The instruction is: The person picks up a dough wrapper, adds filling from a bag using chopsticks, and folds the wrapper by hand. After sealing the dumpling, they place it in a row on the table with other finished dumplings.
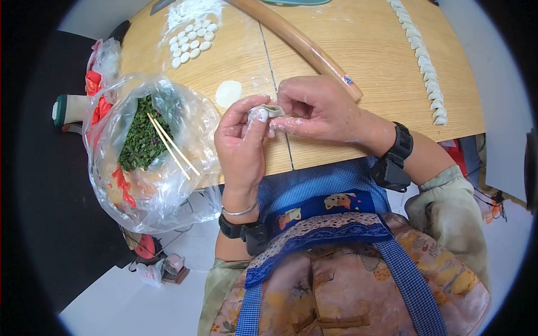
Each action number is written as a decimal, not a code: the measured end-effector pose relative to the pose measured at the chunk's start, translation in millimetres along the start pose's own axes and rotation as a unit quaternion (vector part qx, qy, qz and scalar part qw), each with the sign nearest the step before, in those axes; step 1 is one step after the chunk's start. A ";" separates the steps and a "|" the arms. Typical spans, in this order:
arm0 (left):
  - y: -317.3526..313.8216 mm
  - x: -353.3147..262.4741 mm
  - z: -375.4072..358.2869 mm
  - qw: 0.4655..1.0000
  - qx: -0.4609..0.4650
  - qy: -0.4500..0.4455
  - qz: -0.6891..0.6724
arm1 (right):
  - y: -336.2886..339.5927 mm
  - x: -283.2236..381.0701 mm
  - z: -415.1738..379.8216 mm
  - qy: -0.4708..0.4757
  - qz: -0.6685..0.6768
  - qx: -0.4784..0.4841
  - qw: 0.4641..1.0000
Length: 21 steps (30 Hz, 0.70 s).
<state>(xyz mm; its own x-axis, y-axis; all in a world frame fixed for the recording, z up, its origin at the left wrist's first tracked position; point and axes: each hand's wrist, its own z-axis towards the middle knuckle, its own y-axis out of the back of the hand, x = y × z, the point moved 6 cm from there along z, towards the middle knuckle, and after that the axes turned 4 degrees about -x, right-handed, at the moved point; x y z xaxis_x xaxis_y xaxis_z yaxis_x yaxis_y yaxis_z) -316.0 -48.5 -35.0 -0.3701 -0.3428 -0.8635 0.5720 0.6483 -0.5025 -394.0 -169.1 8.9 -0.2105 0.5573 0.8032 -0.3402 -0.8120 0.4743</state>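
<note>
Over the table's front part, my left hand cradles a partly folded dumpling, its floury thumb lying on the dough. My right hand pinches the dumpling's right end, fingers pressed together. Beyond my left hand, a flat round wrapper lies on the wood. To the left, a clear plastic bag surrounds chopped green filling, with a pair of chopsticks resting across it. A long wooden rolling pin lies beyond my right hand.
Several small dough discs lie near a patch of flour at the back left. A long row of finished dumplings runs along the right side of the wooden table. The table's front edge is close to my apron.
</note>
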 end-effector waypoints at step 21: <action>-4.8 -2.6 -2.0 0.999 0.026 -0.017 0.038 | -0.5 4.6 0.7 0.058 -0.046 0.007 0.997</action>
<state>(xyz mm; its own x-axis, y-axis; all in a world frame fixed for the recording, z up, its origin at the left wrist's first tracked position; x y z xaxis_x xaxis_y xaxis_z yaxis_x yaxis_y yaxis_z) -319.2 -49.3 -30.3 -0.2996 -0.3179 -0.8995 0.6350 0.6372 -0.4367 -394.1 -166.2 12.6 -0.2843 0.6459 0.7085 -0.3501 -0.7579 0.5504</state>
